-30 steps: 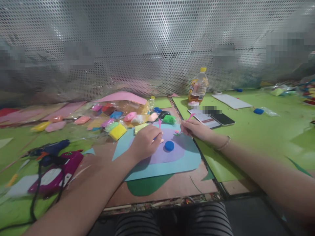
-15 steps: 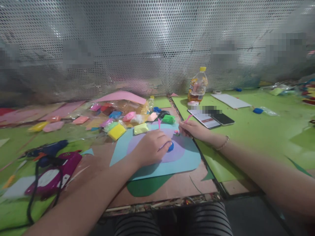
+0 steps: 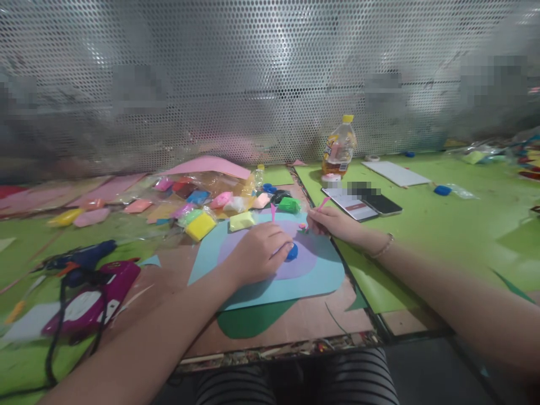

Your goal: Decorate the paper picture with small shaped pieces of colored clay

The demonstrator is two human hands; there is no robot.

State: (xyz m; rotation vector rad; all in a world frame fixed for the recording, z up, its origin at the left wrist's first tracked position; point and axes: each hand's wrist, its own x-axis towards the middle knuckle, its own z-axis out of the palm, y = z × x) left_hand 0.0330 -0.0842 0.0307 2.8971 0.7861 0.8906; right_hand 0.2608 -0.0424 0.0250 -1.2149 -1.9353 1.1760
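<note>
My left hand (image 3: 258,251) rests on the light blue and purple paper sheets (image 3: 320,270), its fingers curled and closed on a small blue clay lump (image 3: 292,252). A thin pink tool (image 3: 273,212) sticks up just beyond it. My right hand (image 3: 331,221) is closed in a pinch on a pink stick tool (image 3: 323,202), its tip beside a tiny clay flower (image 3: 302,227) on the purple paper.
Packets of coloured clay (image 3: 201,225) lie at the back left. Glue guns (image 3: 90,292) with a cord sit at the left. A bottle (image 3: 340,148), a phone (image 3: 382,204) and a card (image 3: 350,203) lie on the green mat (image 3: 442,225) at right. A perforated metal screen (image 3: 270,73) closes the back.
My left hand slid right across the purple paper and closed its fingers on the blue clay lump. My right hand barely moved.
</note>
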